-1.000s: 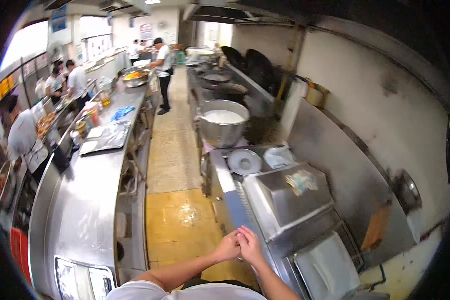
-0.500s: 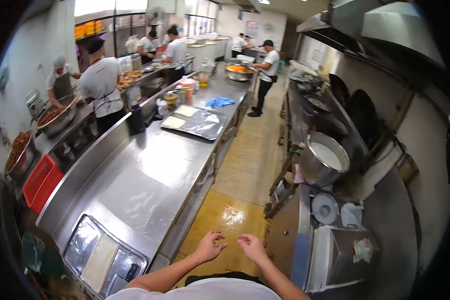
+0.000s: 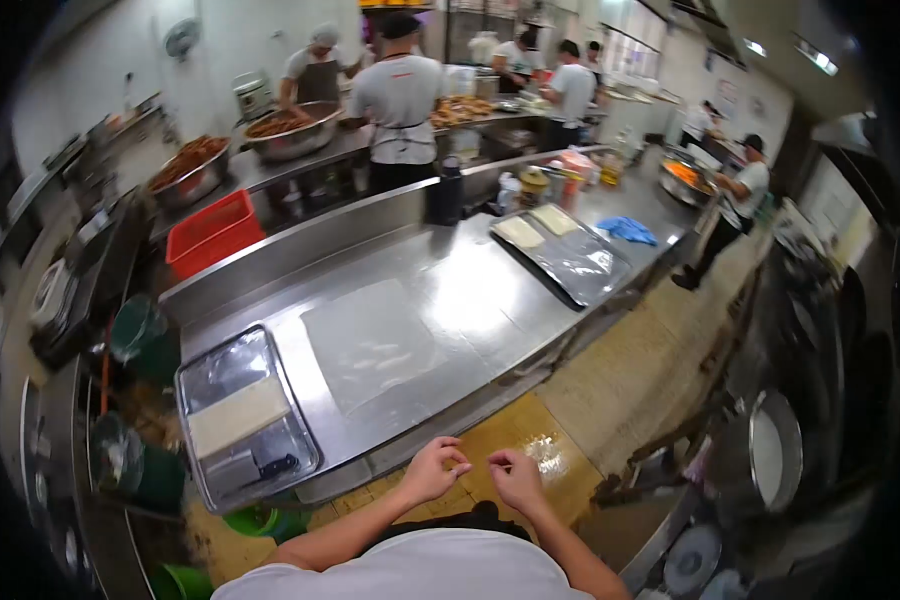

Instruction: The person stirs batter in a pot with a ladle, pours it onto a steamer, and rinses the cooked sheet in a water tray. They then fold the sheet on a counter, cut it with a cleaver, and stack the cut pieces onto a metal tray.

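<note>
Near left hand (image 3: pixel 435 472), steel counter (image 3: pixel 480 350), shiny

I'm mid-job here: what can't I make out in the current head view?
From the head view, now:
- Right hand: fingertips curled under, hidden by the hand itself.
- Green bucket at lower left: cut off by the bottom edge.
- Pale patch on the counter: reflections wash it out; film or residue, I can't tell.
- White bottle: any label is too small and blurred to read.
</note>
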The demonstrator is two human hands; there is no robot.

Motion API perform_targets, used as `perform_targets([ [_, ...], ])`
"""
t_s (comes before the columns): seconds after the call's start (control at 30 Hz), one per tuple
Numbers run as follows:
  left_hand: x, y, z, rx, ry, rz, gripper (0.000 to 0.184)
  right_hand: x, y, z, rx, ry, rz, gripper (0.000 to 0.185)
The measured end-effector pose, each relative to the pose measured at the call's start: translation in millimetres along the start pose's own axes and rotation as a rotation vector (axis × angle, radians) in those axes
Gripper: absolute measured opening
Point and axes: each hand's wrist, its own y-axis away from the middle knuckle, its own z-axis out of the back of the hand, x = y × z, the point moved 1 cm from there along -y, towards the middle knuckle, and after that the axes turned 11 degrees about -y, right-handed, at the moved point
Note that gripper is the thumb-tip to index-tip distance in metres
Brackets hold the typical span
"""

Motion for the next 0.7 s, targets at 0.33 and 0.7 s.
perform_targets([
  [0.33, -36.6, -45.6, -32.7, -0.106, -0.146, 0.108, 0.03, -6.0, -94.4, 46.8, 0.184, 0.143, 0.332, 0.019],
  [0.7, 51.8, -43.2, 50.9, -0.192, -0.003, 0.489, 0.041, 2.3, -201.5, -30.3, 0.419, 0.195, 0.27, 0.052],
])
